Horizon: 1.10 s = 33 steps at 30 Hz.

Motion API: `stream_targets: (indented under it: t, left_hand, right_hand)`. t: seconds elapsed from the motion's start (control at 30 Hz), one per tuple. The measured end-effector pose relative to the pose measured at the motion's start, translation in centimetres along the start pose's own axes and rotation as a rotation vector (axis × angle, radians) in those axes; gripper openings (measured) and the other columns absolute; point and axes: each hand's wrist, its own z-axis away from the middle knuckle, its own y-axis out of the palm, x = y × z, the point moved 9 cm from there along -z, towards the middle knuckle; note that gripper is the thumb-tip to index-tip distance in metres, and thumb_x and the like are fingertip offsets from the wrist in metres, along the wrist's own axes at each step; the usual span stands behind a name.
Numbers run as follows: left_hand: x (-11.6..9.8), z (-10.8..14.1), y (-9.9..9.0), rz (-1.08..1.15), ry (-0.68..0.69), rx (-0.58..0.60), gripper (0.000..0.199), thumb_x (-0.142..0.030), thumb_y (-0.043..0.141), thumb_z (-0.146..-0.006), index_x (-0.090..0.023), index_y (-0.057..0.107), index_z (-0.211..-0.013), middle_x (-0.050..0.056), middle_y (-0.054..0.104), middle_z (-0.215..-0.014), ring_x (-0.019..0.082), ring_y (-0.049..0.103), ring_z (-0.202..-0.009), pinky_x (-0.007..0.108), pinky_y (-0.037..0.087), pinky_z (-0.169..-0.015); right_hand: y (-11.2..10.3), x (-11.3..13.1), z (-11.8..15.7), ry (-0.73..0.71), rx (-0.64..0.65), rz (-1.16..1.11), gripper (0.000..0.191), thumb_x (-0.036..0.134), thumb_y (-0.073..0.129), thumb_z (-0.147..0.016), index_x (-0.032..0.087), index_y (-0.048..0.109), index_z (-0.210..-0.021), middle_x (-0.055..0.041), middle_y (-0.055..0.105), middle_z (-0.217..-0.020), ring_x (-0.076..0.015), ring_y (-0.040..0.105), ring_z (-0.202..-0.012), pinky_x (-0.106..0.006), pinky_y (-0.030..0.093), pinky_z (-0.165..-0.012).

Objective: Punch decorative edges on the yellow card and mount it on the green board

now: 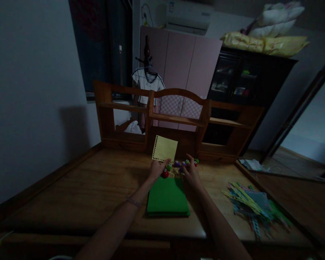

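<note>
My left hand (157, 169) pinches the lower edge of a yellow paper sheet (165, 148), which has a row of holes along its left and bottom sides and is raised above the desk. To the right, my right hand (190, 171) is among small red, green and purple balls with eye-like dots; its index finger is stretched up, and its fingers are apart from the sheet. A red ball (165, 173) lies just beside my left hand, and a purple ball (177, 164) sits between the hands. Nearer to me lies a green stack (168, 198) of paper or felt.
A pile of punched strips and scraps (253, 204) lies on the desk at the right. The wooden desk (97, 187) has a shelf unit (176, 117) along its back edge. Its raised right edge runs beyond the scraps, and a wall stands at the left.
</note>
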Motion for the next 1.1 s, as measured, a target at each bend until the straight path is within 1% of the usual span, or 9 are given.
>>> stream_targets:
  t: [0.2, 0.57, 0.63, 0.67, 0.77, 0.83, 0.9, 0.97, 1.1]
  left_hand:
    - [-0.5, 0.1, 0.3, -0.045, 0.067, 0.050, 0.042, -0.043, 0.073, -0.064, -0.009, 0.070, -0.089, 0.014, 0.072, -0.088, 0.024, 0.068, -0.080, 0.031, 0.050, -0.071]
    - [-0.4, 0.2, 0.4, -0.108, 0.044, 0.040, 0.042, -0.050, 0.068, -0.068, -0.009, 0.071, -0.077, 0.012, 0.071, -0.072, 0.020, 0.066, -0.064, 0.026, 0.046, -0.060]
    - [-0.7, 0.3, -0.9, -0.138, 0.037, -0.059, 0.043, -0.052, 0.063, -0.072, -0.010, 0.070, -0.072, 0.012, 0.069, -0.067, 0.020, 0.065, -0.063, 0.027, 0.046, -0.059]
    - [-1.1, 0.4, -2.2, -0.150, 0.044, -0.160, 0.044, -0.053, 0.059, -0.075, -0.010, 0.070, -0.071, 0.012, 0.069, -0.068, 0.021, 0.065, -0.065, 0.027, 0.046, -0.062]
    - [-1.8, 0.7, -6.4, -0.135, 0.064, -0.500, 0.050, -0.053, 0.043, -0.086, -0.010, 0.070, -0.084, 0.014, 0.071, -0.082, 0.023, 0.066, -0.079, 0.029, 0.046, -0.071]
    - [-1.1, 0.5, -8.0, -0.113, 0.026, -0.603, 0.054, -0.053, 0.037, -0.088, -0.009, 0.068, -0.092, 0.017, 0.070, -0.090, 0.024, 0.065, -0.084, 0.030, 0.046, -0.074]
    - [0.2, 0.1, -8.8, -0.094, -0.025, -0.637, 0.056, -0.051, 0.033, -0.089, -0.007, 0.067, -0.098, 0.019, 0.069, -0.096, 0.025, 0.065, -0.090, 0.030, 0.046, -0.077]
    - [1.2, -0.3, -8.8, -0.113, -0.064, -0.609, 0.056, -0.050, 0.032, -0.090, -0.007, 0.067, -0.100, 0.020, 0.068, -0.100, 0.026, 0.064, -0.095, 0.031, 0.045, -0.080]
    - [1.3, -0.4, -7.1, -0.143, -0.043, -0.500, 0.053, -0.049, 0.036, -0.089, -0.009, 0.066, -0.106, 0.019, 0.065, -0.110, 0.027, 0.059, -0.108, 0.032, 0.041, -0.091]
  right_hand:
    - [-0.1, 0.2, 0.0, 0.009, 0.000, -0.054, 0.069, 0.033, 0.043, -0.088, 0.017, 0.009, -0.146, -0.0031, 0.062, -0.078, -0.0189, 0.061, -0.065, -0.031, 0.048, -0.063]
    - [-0.2, 0.0, 0.1, -0.017, -0.060, -0.121, 0.062, 0.033, 0.046, -0.087, 0.020, 0.021, -0.142, -0.0019, 0.061, -0.077, -0.0184, 0.059, -0.065, -0.031, 0.047, -0.062]
    - [-0.5, 0.0, 0.1, -0.007, -0.085, -0.107, 0.062, 0.033, 0.045, -0.087, 0.019, 0.021, -0.142, -0.0020, 0.061, -0.077, -0.0183, 0.059, -0.066, -0.030, 0.047, -0.061]
    - [-0.7, 0.0, 0.2, -0.006, -0.106, -0.085, 0.063, 0.033, 0.045, -0.086, 0.019, 0.021, -0.142, -0.0019, 0.061, -0.077, -0.0184, 0.059, -0.066, -0.030, 0.047, -0.062]
    - [-2.1, -0.2, 0.5, -0.005, -0.247, 0.040, 0.063, 0.031, 0.046, -0.085, 0.017, 0.023, -0.142, -0.0019, 0.060, -0.077, -0.0188, 0.058, -0.066, -0.031, 0.046, -0.064]
    - [-2.5, -0.5, 0.8, 0.001, -0.305, 0.125, 0.062, 0.031, 0.047, -0.084, 0.017, 0.025, -0.141, -0.0026, 0.060, -0.080, -0.0192, 0.058, -0.068, -0.031, 0.045, -0.065]
    - [-2.5, -0.6, 0.8, 0.001, -0.313, 0.185, 0.057, 0.032, 0.046, -0.085, 0.018, 0.030, -0.138, -0.0035, 0.060, -0.084, -0.0189, 0.057, -0.068, -0.030, 0.045, -0.064]
    - [-1.9, -0.3, 0.5, -0.029, -0.281, 0.235, 0.046, 0.032, 0.044, -0.087, 0.018, 0.040, -0.131, -0.0054, 0.060, -0.089, -0.0191, 0.058, -0.072, -0.031, 0.045, -0.067]
    - [1.3, 1.8, -1.1, -0.161, -0.074, 0.356, 0.029, 0.037, 0.045, -0.089, 0.020, 0.059, -0.108, -0.0086, 0.059, -0.101, -0.0208, 0.056, -0.088, -0.031, 0.043, -0.077]
